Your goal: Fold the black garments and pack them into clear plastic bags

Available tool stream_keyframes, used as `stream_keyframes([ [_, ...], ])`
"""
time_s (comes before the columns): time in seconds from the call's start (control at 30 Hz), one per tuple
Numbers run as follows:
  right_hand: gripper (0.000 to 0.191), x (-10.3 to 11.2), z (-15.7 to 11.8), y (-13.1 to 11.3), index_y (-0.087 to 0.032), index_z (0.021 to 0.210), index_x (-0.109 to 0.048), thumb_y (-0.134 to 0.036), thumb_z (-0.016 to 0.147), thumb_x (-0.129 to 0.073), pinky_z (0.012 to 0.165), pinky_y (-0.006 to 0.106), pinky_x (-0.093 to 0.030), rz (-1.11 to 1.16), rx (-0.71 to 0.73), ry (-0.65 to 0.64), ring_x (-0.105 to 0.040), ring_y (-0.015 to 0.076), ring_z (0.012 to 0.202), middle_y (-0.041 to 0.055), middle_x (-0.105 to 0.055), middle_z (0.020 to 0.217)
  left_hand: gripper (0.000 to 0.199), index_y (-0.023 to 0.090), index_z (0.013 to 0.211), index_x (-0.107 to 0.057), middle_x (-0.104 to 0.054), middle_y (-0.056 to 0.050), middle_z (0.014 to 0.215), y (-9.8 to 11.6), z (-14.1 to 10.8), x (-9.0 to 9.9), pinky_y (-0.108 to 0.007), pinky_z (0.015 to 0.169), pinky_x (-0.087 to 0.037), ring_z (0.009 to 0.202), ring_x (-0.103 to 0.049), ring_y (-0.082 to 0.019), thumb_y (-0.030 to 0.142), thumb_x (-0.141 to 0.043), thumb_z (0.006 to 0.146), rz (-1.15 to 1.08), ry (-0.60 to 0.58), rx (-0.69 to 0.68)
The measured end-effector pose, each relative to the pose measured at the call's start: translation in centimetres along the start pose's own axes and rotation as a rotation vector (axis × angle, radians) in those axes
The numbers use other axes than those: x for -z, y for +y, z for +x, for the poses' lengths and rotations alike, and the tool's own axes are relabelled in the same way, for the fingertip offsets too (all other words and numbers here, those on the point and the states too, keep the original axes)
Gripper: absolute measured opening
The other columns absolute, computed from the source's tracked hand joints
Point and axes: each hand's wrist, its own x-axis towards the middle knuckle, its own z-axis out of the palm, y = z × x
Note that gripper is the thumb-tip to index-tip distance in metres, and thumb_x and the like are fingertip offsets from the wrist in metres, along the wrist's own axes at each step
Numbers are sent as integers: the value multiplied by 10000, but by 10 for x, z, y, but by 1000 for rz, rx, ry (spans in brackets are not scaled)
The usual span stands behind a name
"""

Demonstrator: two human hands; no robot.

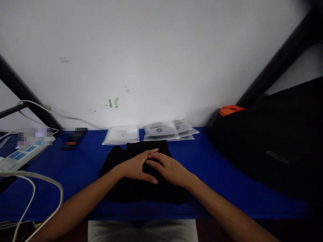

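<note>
On the wide blue-topped table (199, 161), the soft black folded fabric bundle (146, 192) lay near the front edge, its longer side running left to right, with flat frosted white plastic pouches (121, 135) just beyond it. The bundle was directly beneath both hands, neither clearly nearer: the left hand (136, 167) and right hand (174, 169) rested over its middle, fingers loosely extended and overlapping, grasping nothing

Black cloth (143, 192) partly hidden by hands (135, 167), power strip (23, 157) cropped left
</note>
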Motion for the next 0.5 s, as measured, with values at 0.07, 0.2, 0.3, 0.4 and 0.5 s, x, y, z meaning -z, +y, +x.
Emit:
stream_keyframes([
  [0.07, 306, 4, -5, 8, -184, 1212, -596, -165, 977, -401, 878, 326, -523, -2, 37, 8, -622, 177, 1045, 93, -661, 1166, 834, 253, 1456, -354, -479, -136, 1427, 0, -5, 4, -489, 1072, -402, 1291, -492, -285, 276, -762, 729, 9, 23, 21],
  [0.2, 337, 12, -21, 33, -110, 1088, -640, -8, 841, -435, 851, 401, -514, -121, 230, 15, -586, 224, 962, 139, -656, 1043, 389, 232, 1265, -566, -642, -85, 1136, -16, -24, 38, -445, 971, -469, 1071, -610, -243, 250, -519, 879, -74, 138, 16],
  [0.3, 402, 14, -29, 42, -91, 1049, -635, 50, 744, -415, 799, 398, -512, -187, 280, 66, -555, 230, 915, 145, -638, 1021, 279, 211, 1138, -616, -655, -68, 958, -17, -33, 51, -397, 868, -511, 926, -635, -219, 313, -444, 944, -105, 309, 41],
  [0.4, 428, 12, -31, 42, -95, 1024, -632, 68, 698, -408, 779, 383, -504, -189, 284, 75, -540, 230, 896, 137, -635, 1009, 380, 240, 1231, -564, -606, -95, 1187, -1, -34, 39, -419, 980, -455, 1115, -573, -248, 416, -581, 894, 55, 264, -11],
  [0.5, 430, 11, -32, 44, -104, 1015, -625, 71, 688, -408, 785, 380, -498, -190, 279, 78, -534, 231, 898, 136, -630, 1011, 628, 269, 1328, -510, -551, -95, 1302, 15, -36, 22, -493, 1099, -326, 1232, -492, -296, 447, -729, 767, 330, -10, -56],
])
